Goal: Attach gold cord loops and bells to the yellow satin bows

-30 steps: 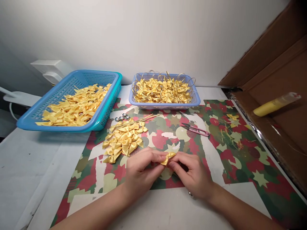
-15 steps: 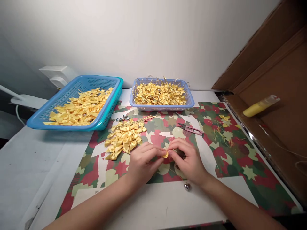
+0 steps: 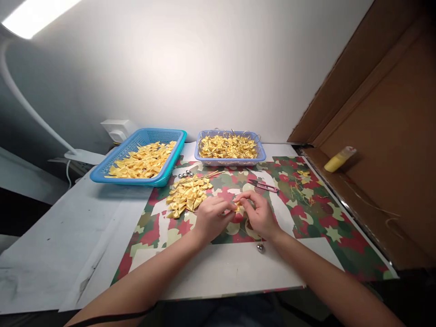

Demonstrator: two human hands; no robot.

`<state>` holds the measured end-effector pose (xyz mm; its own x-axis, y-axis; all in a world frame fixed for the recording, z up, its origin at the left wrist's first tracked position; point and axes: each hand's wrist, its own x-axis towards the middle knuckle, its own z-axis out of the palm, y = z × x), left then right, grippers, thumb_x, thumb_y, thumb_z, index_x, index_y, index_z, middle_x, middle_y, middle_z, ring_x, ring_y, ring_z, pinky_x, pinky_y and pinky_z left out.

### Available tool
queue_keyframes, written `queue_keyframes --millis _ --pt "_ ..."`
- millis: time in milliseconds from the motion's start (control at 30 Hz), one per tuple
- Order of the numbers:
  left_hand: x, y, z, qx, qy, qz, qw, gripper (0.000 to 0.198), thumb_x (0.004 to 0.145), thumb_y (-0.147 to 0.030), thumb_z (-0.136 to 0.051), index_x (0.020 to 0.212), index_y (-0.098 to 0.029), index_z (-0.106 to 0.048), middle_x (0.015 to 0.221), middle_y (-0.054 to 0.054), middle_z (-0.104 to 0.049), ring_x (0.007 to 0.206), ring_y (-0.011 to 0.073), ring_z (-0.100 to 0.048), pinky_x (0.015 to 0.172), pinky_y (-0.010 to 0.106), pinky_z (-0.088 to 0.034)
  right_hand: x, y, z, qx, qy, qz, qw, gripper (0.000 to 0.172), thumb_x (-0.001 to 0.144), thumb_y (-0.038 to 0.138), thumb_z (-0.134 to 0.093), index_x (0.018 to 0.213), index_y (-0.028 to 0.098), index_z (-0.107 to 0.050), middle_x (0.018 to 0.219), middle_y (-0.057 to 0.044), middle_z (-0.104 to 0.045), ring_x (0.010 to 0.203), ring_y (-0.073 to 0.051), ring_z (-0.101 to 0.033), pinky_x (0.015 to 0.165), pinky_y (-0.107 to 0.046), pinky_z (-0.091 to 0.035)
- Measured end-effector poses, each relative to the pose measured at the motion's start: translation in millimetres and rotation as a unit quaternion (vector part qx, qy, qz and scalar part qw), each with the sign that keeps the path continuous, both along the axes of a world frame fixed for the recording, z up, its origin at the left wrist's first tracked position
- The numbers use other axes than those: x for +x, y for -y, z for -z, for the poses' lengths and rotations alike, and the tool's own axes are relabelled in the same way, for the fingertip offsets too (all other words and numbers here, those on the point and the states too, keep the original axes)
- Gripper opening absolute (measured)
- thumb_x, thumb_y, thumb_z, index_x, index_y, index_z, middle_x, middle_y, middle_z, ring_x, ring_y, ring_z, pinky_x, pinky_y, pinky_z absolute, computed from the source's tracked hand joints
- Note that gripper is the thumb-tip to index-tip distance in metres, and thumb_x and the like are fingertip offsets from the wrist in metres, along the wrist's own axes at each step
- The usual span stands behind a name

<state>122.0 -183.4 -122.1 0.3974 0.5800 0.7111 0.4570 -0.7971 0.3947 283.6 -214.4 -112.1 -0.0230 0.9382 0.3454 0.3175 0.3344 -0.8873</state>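
Between the fingertips of my left hand (image 3: pixel 215 217) and my right hand (image 3: pixel 258 212) is a small yellow ribbon bow (image 3: pixel 237 207), pinched from both sides and partly hidden by the fingers. A thin cord seems to run from near my right hand down to a silver bell (image 3: pixel 260 248), which lies below my right wrist. Left of my left hand is a pile of yellow bows (image 3: pixel 187 196). Gold cords (image 3: pixel 204 176) lie across the top of that pile, and several silver bells (image 3: pixel 185 174) sit just behind it. Pink thread snips (image 3: pixel 264 185) rest beyond my right hand.
A blue basket (image 3: pixel 98 175) of yellow bows stands at the left, and a smaller blue basket (image 3: pixel 231 162) of bows with gold loops at the back. Thread scraps (image 3: pixel 301 194) lie on the right. Cardboard (image 3: pixel 384 136) walls the right side; a lamp (image 3: pixel 34 111) stands far left.
My view has tilted up and drawn back, bringing the lamp and the table's front edge into sight. Both hands keep their pinch on the bow, with only slight finger movement.
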Motion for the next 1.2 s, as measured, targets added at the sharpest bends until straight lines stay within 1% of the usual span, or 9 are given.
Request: queue_keyframes --millis 133,333,567,700,800,967,1067,1133,1200 --pt "1 -1 -4.4 -0.042 0.030 -0.022 0.998 0.013 0.078 -0.015 -0.063 0.066 -0.020 -0.066 0.056 -0.002 -0.063 0.053 0.0115 -0.055 0.056 0.024 -0.040 -2 -10 -3.6 -0.012 -0.093 -0.015 0.995 0.021 0.095 0.037 -0.048 0.084 0.020 -0.056 0.079 -0.002 -0.068 0.078 -0.015 -0.063 0.077 -0.030 -0.050" --pt "-3 -2 -2.2 -0.072 0.040 -0.028 0.996 0.011 0.075 -0.011 -0.065 0.071 -0.020 -0.068 0.066 0.000 -0.070 0.061 0.0139 -0.061 0.062 0.025 -0.043 -1 -18 0.9 -0.068 -0.084 -0.046 0.993 0.024 0.082 0.041 -0.062 0.081 0.017 -0.063 0.081 -0.005 -0.068 0.076 -0.017 -0.064 0.071 -0.030 -0.052" --pt "-7 -12 -5.0 -0.053 0.007 -0.020 0.998 0.010 0.077 -0.014 -0.066 0.069 -0.019 -0.069 0.064 0.001 -0.069 0.059 0.0143 -0.060 0.063 0.026 -0.042 -7 -25 3.7 -0.042 -0.061 -0.023 0.997 0.027 0.090 0.042 -0.048 0.088 0.018 -0.060 0.091 -0.005 -0.067 0.086 -0.016 -0.063 0.079 -0.030 -0.051" --pt "-13 -17 -10.1 -0.060 -0.006 -0.037 0.997 0.009 0.079 -0.018 -0.066 0.071 -0.020 -0.070 0.067 0.002 -0.071 0.064 0.0159 -0.062 0.064 0.027 -0.042 -8 -28 -2.1 -0.031 -0.031 -0.040 0.998 0.024 0.086 0.039 -0.055 0.095 0.018 -0.065 0.101 -0.007 -0.069 0.093 -0.018 -0.065 0.079 -0.032 -0.053" --pt "-16 -17 -9.4 -0.070 -0.020 -0.037 0.997 0.010 0.079 -0.018 -0.065 0.071 -0.021 -0.071 0.067 0.002 -0.071 0.065 0.0164 -0.063 0.066 0.028 -0.041 -10 -25 -5.2 -0.010 -0.003 -0.049 0.999 0.021 0.084 0.036 -0.058 0.084 0.019 -0.070 0.093 -0.007 -0.072 0.091 -0.020 -0.065 0.082 -0.035 -0.051" --pt "-17 -20 -7.7 -0.096 -0.022 -0.030 0.995 0.011 0.076 -0.016 -0.067 0.067 -0.021 -0.070 0.068 0.002 -0.071 0.065 0.0161 -0.062 0.066 0.028 -0.041 -18 -28 -9.7 0.031 -0.015 0.010 0.999 0.022 0.085 0.037 -0.058 0.076 0.019 -0.067 0.079 -0.006 -0.069 0.080 -0.020 -0.062 0.080 -0.036 -0.050" --pt "-19 -25 -8.4 -0.123 -0.016 -0.027 0.992 0.010 0.075 -0.016 -0.067 0.066 -0.021 -0.070 0.066 0.002 -0.070 0.063 0.0152 -0.061 0.068 0.028 -0.041 -15 -42 -32.1 0.053 -0.068 0.043 0.995 0.028 0.091 0.044 -0.047 0.083 0.020 -0.059 0.076 -0.004 -0.066 0.075 -0.017 -0.062 0.077 -0.034 -0.051" --pt "-22 -28 -8.9 -0.150 -0.007 -0.029 0.988 0.010 0.073 -0.014 -0.068 0.066 -0.020 -0.070 0.065 0.001 -0.070 0.062 0.0146 -0.059 0.067 0.028 -0.041 -4 -52 -63.1 0.076 -0.114 0.056 0.989 0.031 0.093 0.051 -0.041 0.087 0.023 -0.053 0.069 0.000 -0.060 0.065 -0.014 -0.059 0.071 -0.031 -0.052" --pt "-24 -31 -9.8 -0.184 0.004 -0.029 0.982 0.008 0.072 -0.013 -0.068 0.066 -0.019 -0.070 0.064 0.001 -0.069 0.058 0.0135 -0.057 0.063 0.027 -0.040 14 -56 -103.5 0.104 -0.205 0.042 0.972 0.028 0.088 0.053 -0.052 0.087 0.025 -0.050 0.063 0.004 -0.050 0.054 -0.011 -0.051 0.062 -0.028 -0.051"
